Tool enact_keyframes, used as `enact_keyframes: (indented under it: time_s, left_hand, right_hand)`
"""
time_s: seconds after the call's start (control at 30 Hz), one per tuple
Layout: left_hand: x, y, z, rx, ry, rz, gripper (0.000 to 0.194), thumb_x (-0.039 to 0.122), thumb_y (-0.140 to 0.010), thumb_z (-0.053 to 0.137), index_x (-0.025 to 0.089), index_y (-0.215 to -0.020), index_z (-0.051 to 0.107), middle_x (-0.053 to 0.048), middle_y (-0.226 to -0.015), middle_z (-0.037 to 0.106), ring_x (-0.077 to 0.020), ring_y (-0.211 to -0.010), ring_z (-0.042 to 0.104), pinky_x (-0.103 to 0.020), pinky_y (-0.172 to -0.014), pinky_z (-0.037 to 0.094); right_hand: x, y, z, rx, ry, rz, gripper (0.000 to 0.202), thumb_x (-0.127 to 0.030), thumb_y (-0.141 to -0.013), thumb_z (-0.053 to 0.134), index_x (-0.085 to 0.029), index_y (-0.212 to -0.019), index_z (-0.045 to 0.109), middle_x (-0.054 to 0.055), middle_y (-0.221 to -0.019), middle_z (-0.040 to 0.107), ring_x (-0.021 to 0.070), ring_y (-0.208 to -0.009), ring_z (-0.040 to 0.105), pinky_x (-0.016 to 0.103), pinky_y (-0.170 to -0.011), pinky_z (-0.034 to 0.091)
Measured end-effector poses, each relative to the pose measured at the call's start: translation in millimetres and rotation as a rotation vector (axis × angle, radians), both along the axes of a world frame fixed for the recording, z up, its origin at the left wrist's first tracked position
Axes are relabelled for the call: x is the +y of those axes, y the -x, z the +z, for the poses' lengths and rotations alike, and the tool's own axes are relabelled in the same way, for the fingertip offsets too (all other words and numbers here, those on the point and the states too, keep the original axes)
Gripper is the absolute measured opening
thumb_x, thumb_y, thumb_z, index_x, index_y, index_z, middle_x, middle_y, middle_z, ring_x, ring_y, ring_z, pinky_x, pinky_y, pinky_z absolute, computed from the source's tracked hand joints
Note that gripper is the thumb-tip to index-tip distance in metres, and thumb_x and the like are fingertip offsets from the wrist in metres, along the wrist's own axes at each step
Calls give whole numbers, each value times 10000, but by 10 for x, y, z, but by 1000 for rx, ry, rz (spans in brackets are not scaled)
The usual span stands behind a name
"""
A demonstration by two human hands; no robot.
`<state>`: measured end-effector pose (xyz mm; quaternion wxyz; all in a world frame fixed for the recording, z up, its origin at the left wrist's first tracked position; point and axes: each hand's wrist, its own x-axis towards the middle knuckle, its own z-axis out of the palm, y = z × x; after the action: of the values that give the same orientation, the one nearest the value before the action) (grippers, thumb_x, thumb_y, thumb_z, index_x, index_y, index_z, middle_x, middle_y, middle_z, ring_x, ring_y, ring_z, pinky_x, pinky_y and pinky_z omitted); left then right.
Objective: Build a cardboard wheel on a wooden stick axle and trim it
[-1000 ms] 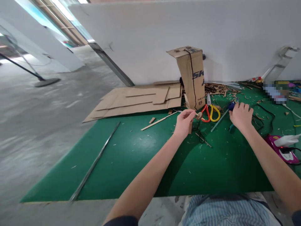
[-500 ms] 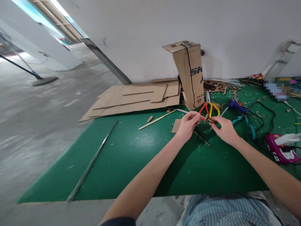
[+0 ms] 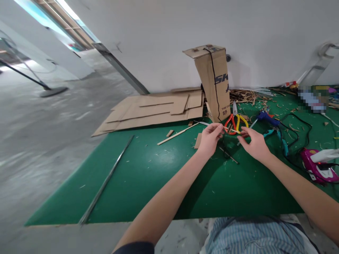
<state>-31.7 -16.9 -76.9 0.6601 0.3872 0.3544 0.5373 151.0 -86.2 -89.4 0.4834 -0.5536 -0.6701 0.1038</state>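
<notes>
"Spanning the gap between two bare hands, a thin pale stick [image 3: 227, 128] sits over a green table [image 3: 132, 190]. A small brown piece [image 3: 230, 127] shows along it, too small to make out how the two meet."

"And the hands?"

"The left hand [image 3: 211, 138] pinches the stick's left end between thumb and fingertips. The right hand [image 3: 255, 144] curves at the other end, thumb apart from the fingers; I can't tell whether it grips."

"What lies closest?"

"Just beyond the stick, scissors [image 3: 235, 108] with one red and one yellow handle. Between the hands, nearer the wearer, a thin dark rod [image 3: 233, 159]."

"Farther right?"

"A blue glue gun [image 3: 270, 119], teal-handled pliers [image 3: 285, 146] next to it, then a magenta device [image 3: 308, 157] showing a red light."

"And behind, and to the left?"

"A tall cardboard box [image 3: 208, 81] stands near a white wall [image 3: 148, 38]. Flat cardboard sheets [image 3: 153, 109] lie left of it, with a pale wooden strip [image 3: 176, 134] in front. Farther left, a long grey bundle [image 3: 108, 179] reaches the table's near edge."
</notes>
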Motion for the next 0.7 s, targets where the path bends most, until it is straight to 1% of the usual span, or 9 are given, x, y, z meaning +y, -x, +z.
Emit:
enact_keyframes:
  time_s: [0.07,0.13,0.2,0.27,0.37,0.47,0.6,0.63,0.7]
  left_hand:
    - [65,39,12,-80,63,59,360,342,-562,924,164,-747,672,22,-682,648,-72,-598,572,-196,-535,390]
    - [123,78,26,-147,120,78,370,320,-556,928,166,-752,656,22,-700,657,-72,-598,578,-194,-531,393]
    - [159,108,35,-187,159,76,372,312,-566,927,167,-763,646,25,-705,660,-71,-594,582,-194,-529,397]
    - [174,124,34,-202,180,67,367,310,-584,921,167,-767,636,30,-699,658,-72,-586,583,-195,-524,399]
    - [178,132,24,-208,186,60,339,301,-629,901,167,-777,627,33,-692,656,-72,-583,588,-198,-525,404]
    - [199,151,26,-224,182,55,309,289,-670,878,167,-782,616,38,-691,652,-71,-588,602,-200,-530,408]
    - [278,211,52,-276,199,64,280,275,-719,847,167,-771,593,47,-676,644,-67,-557,595,-210,-519,411]
    - [299,227,57,-288,202,71,266,268,-734,836,167,-773,592,47,-672,643,-67,-551,592,-213,-516,412]
    - [326,250,60,-304,204,84,235,252,-766,812,166,-777,594,46,-665,642,-65,-544,589,-215,-514,414]
  right_hand:
    - [-13,-31,16,-25,-21,-16,242,-346,-928,569,-184,-1095,636,90,-968,723,188,-798,700,351,-746,570]
    - [-22,-68,36,-109,-6,-34,181,-346,-957,527,-197,-950,630,64,-860,698,177,-747,665,320,-680,532]
    - [-22,-100,52,-274,42,-51,240,-353,-974,507,-199,-819,608,45,-747,655,179,-689,621,315,-640,483]
    - [-17,-118,63,-462,91,-44,285,-342,-989,486,-188,-790,619,55,-731,648,196,-700,608,336,-667,465]
    - [-21,-109,92,-637,115,68,287,-197,-999,397,-142,-1042,676,120,-980,708,237,-903,636,375,-798,479]
    - [-79,-43,164,-685,111,222,402,-134,-980,370,-106,-1321,582,152,-1238,666,252,-1099,605,397,-932,467]
    - [-242,164,281,-788,215,354,437,-443,-980,501,-127,-1258,621,127,-1067,709,279,-998,647,425,-891,491]
    - [-283,227,300,-830,255,375,449,-460,-969,522,-134,-1265,614,116,-1029,712,273,-951,664,407,-839,504]
    - [-340,344,318,-898,307,365,380,-347,-996,477,-143,-1295,590,101,-985,707,245,-868,683,357,-724,509]
